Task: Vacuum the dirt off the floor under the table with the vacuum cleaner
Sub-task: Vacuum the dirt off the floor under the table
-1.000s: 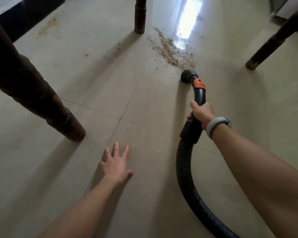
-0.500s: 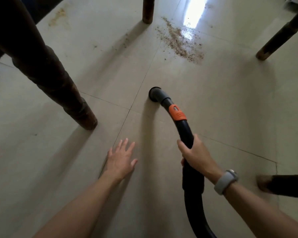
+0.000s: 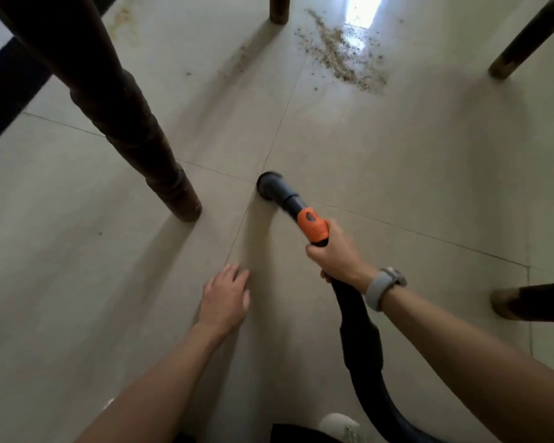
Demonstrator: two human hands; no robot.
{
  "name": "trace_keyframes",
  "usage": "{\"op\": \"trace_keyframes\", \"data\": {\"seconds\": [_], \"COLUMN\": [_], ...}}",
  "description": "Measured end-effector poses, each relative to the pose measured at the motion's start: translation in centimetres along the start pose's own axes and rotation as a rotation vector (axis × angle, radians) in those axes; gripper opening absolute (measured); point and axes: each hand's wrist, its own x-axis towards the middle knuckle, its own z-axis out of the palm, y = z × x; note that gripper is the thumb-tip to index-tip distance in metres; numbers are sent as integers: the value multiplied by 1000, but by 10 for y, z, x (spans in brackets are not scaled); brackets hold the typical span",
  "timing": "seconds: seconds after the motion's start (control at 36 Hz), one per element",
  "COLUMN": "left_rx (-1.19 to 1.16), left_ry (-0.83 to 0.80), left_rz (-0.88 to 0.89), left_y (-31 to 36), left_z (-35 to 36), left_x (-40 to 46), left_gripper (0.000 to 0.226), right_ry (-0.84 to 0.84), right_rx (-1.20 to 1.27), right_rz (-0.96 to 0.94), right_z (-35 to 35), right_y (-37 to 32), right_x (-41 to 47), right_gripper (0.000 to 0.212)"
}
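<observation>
- Right hand (image 3: 336, 255): grips black vacuum hose (image 3: 362, 343) just behind orange collar (image 3: 314, 227)
- Nozzle (image 3: 271, 185): on tiled floor (image 3: 413, 161) at a grout crossing
- Left hand (image 3: 226, 297): fingers straight, low over floor
- Dirt patch (image 3: 339, 55): well beyond nozzle
- Dark wooden table leg (image 3: 135, 135): left of nozzle

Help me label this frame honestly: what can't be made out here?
- Vacuum cleaner body: head view, hose runs off the bottom edge.
- Nozzle mouth: faces the floor, so contact is unclear.
- Right hand fingers: wrapped behind the handle.
- Left hand: motion-blurred, floor contact unclear.
- Table top: out of frame; only legs show.
- Dirt: partly washed out by glare.
</observation>
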Motion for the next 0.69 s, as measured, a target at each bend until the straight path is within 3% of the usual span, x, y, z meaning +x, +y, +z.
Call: {"op": "trace_keyframes", "data": {"seconds": [0.14,0.22,0.36,0.42,0.56,0.61,0.69], "left_rx": [12,-18,28,34,23,13,58], "left_ry": [11,10,-36,-42,-90,-100,-126], "left_rz": [-129,-158,-169,-181,-220,-221,-210], "left_y": [-14,-20,-15,-13,-4,-2,3], "left_z": [-7,-4,-2,-3,-4,-4,-4], "left_x": [-7,-12,-9,-8,-7,-5,-2], "left_gripper": [44,45,50,53,57,56,57], "right_ry": [-353,-255,127,104,-365,-359,-150], "right_rx": [-226,-280,-321,-242,-232,-236,-211], "right_rz": [-76,-82,40,47,9,12,64], "right_z": [20,10,-21,-26,-18,-27,-51], "right_y": [8,10,23,26,29,34,40], "right_x": [-69,-58,-22,-33,-81,-78,-57], "right_gripper": [30,34,41,37,33,33,31]}}
